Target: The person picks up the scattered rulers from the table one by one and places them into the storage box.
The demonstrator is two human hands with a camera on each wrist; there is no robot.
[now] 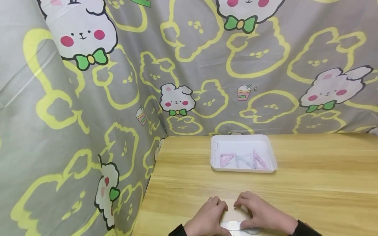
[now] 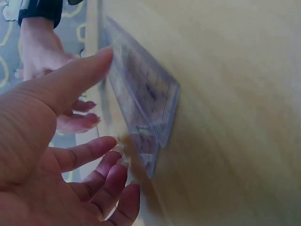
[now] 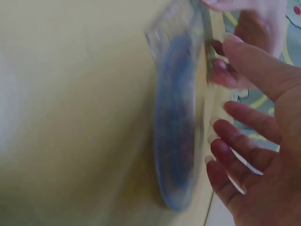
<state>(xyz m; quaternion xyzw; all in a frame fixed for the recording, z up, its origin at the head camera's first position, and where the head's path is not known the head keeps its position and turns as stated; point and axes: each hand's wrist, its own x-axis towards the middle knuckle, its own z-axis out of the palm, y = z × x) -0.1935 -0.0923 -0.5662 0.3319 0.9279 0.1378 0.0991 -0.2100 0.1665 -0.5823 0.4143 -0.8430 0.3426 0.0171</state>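
A clear plastic ruler (image 1: 232, 225) with printed marks lies on the table at the bottom of the head view. In the left wrist view, overlapping clear pieces (image 2: 141, 89) with fine scale marks and pointed ends lie flat. My left hand (image 1: 206, 216) is at their left, thumb tip touching or just over them, the other fingers loosely bent and holding nothing. A rounded bluish clear piece, apparently a protractor (image 3: 175, 127), shows blurred in the right wrist view. Beside it is my right hand (image 1: 265, 212), its thumb by the ruler and its fingers loosely curved, gripping nothing.
Further back on the wooden table (image 1: 325, 183) stands a white tray (image 1: 242, 170) with pink and clear set squares (image 1: 227, 160) inside. A grey curtain (image 1: 206, 72) with rabbit drawings hangs behind the table and along its left side.
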